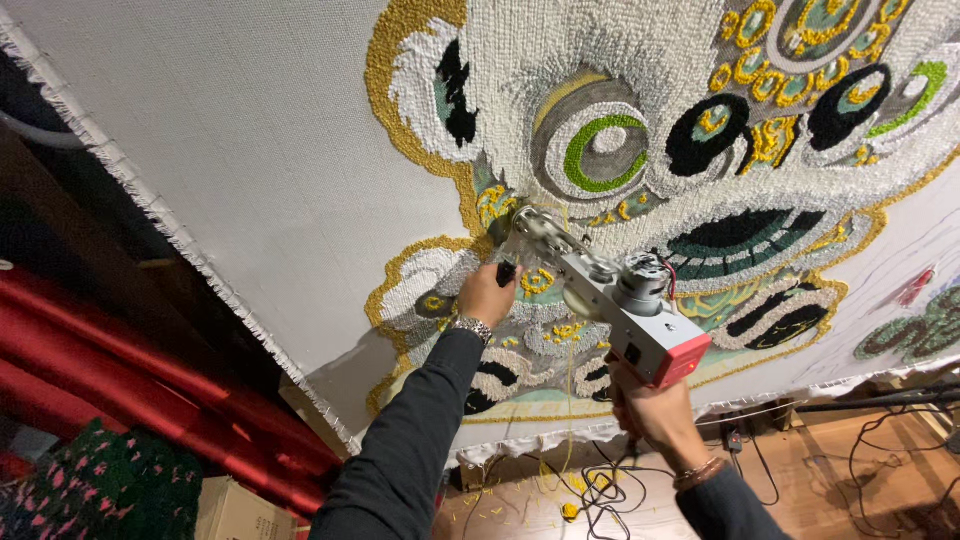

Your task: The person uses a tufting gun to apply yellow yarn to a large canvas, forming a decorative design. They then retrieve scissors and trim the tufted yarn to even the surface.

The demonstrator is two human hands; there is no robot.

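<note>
The tufting gun hides its own grip inside the right hand; the tufted cloth runs off the frame.

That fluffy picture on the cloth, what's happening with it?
A person is pressing a tufting gun against a big white cloth stretched on a frame. The right hand grips the gun's handle from below, and the left hand holds its front grip. The tip touches a yellow patch in a colourful yarn picture of white, green, black and gold. Yarn scraps and cables lie on the wooden floor.
</note>
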